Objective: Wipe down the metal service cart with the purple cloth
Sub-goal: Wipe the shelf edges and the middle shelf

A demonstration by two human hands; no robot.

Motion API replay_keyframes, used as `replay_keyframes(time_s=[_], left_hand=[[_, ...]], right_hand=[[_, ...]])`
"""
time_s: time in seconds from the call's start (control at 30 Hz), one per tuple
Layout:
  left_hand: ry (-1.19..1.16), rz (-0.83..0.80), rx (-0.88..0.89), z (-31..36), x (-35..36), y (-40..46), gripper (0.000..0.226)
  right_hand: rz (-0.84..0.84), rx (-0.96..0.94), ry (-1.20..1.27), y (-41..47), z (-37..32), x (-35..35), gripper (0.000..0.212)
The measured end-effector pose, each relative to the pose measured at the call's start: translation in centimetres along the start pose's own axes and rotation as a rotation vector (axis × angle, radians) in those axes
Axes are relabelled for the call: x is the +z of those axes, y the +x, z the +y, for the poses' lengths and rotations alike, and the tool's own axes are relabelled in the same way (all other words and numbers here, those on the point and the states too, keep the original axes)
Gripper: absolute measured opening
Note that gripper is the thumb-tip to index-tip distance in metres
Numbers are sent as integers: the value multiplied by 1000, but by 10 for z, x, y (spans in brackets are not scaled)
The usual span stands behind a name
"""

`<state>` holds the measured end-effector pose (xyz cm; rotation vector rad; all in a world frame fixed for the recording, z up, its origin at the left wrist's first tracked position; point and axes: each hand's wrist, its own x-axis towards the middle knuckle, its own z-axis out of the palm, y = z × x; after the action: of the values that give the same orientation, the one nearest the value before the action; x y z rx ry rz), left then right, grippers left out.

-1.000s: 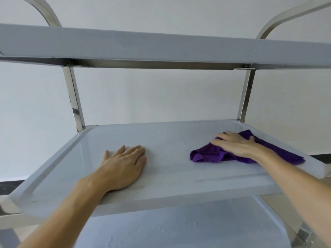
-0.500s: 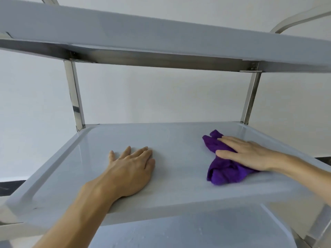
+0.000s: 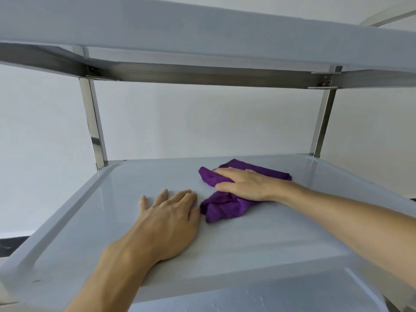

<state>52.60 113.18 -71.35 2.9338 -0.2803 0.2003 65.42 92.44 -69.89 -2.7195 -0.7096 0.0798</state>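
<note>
Mid-wipe, middle shelf (image 3: 281,239) of cart. Right hand (image 3: 245,184) flat, fingers straight, pressing purple cloth (image 3: 225,207) mid-shelf; no curled grip. Left hand (image 3: 170,218) flat, bracing beside cloth. Shelf's left part and other tiers prob. left.

No legible text — no labels, no numbers.
</note>
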Motion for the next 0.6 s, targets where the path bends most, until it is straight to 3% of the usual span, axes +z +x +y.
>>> replay_keyframes(time_s=[0.1,0.33,0.5,0.6], left_hand=[[8,-18,-3,-3,-1,0,47],[32,-40,4,-4,3,-2,52],[32,-59,3,-5,2,0,52],[14,-69,4,-6,0,3,51]], right_hand=[[-2,-35,60,-31,30,-9,58],[112,429,85,-19,116,-49,72],[109,440,36,51,73,-36,60],[81,269,-13,80,19,-14,65]])
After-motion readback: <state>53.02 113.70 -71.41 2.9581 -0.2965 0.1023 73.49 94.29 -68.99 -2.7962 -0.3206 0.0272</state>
